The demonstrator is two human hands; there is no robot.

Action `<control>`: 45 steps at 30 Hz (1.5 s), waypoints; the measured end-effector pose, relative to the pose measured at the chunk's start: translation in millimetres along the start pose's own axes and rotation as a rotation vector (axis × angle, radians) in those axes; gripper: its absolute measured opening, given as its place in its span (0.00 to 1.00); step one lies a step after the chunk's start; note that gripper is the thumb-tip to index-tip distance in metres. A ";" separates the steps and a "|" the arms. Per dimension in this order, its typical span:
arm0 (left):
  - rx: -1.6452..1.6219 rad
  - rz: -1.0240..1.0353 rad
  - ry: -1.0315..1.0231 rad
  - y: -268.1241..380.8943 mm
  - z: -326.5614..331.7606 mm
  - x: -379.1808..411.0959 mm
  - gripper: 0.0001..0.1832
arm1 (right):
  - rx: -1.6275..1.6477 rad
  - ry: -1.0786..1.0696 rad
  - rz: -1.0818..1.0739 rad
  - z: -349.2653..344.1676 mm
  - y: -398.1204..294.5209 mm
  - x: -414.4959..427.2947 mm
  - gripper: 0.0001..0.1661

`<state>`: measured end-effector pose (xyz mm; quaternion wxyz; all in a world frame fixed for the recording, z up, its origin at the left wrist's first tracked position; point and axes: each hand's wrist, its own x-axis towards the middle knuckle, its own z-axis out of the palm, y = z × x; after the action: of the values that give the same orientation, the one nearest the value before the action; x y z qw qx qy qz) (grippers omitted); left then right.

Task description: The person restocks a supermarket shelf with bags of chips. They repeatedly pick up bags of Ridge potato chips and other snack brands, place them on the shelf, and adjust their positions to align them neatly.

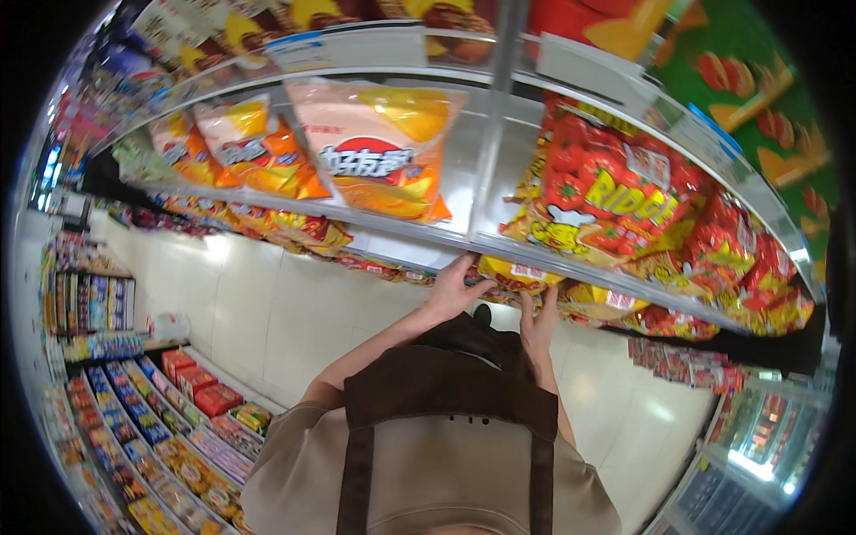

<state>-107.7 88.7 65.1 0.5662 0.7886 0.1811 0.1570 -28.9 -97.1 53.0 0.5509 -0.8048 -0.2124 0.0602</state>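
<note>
A yellow snack bag (518,273) sits on the lower shelf, partly hidden beneath the edge of the shelf above. My left hand (457,289) grips it at its left side, thumb in front and fingertips tucked under the upper shelf's edge. At the bag's front right, my right hand (539,317) has its fingers pressed against the wrapper. Just right of it lies another yellow bag (595,299). On the shelf above stand a red bag with a tomato print (608,190) and an orange chip bag (384,160).
A clear upright divider (491,134) splits the upper shelf, whose front edge (414,231) overhangs my hands. Behind me on the left is a tiered rack of packaged snacks (167,435). A lit glass-fronted cooler (756,435) stands at lower right. Pale tiles (267,314) cover the floor.
</note>
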 end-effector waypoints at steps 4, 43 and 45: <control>0.105 -0.016 -0.012 -0.2 -0.6 -0.3 0.29 | -0.051 -0.028 0.016 -2.0 14.8 -0.7 0.25; 0.127 0.070 0.372 -97.6 -360.9 -89.3 0.27 | -0.186 -0.188 -0.502 300.1 -157.8 -47.3 0.21; 0.129 0.084 0.348 -103.4 -362.5 -82.5 0.30 | -0.160 -0.226 -0.532 312.6 -166.8 -43.2 0.21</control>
<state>-355.9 383.9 75.6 0.4676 0.7911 0.2531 0.3024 -217.4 205.0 78.6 0.4549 -0.7502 -0.4797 -0.0140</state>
